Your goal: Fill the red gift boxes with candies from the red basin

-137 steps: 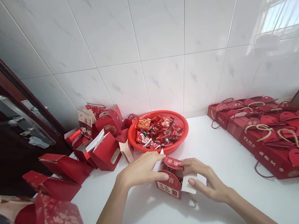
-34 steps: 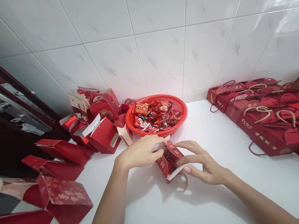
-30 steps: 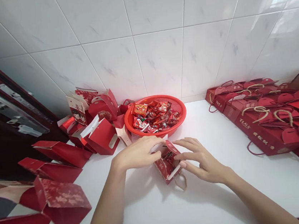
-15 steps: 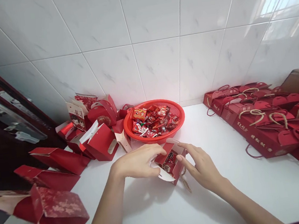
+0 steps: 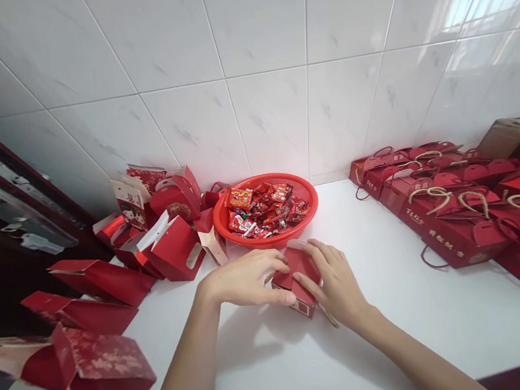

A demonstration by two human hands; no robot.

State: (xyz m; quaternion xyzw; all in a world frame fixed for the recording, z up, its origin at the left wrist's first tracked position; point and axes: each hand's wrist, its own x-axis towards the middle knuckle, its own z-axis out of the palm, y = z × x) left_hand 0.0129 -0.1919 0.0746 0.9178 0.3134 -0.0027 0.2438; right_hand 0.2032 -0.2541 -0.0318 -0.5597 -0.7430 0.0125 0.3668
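Note:
Between my two hands a small red box stands on the white table, its top flaps folded down over the contents. My left hand grips its left side, thumb at the front edge and fingers on top. On the right side, my right hand holds the box with its fingers over the top and right edge. A beige rope handle hangs out beside the right hand. Just behind the box is a red plastic basket filled with wrapped candies.
Red and cream boxes with open tops crowd the left side, beside a dark door. Rows of closed red boxes with rope handles fill the right, near a brown box. A tiled wall rises behind.
The box's flaps have folded down, hiding the candies that showed inside. My right hand has moved slightly left over the top, and my left thumb has come to the front edge.

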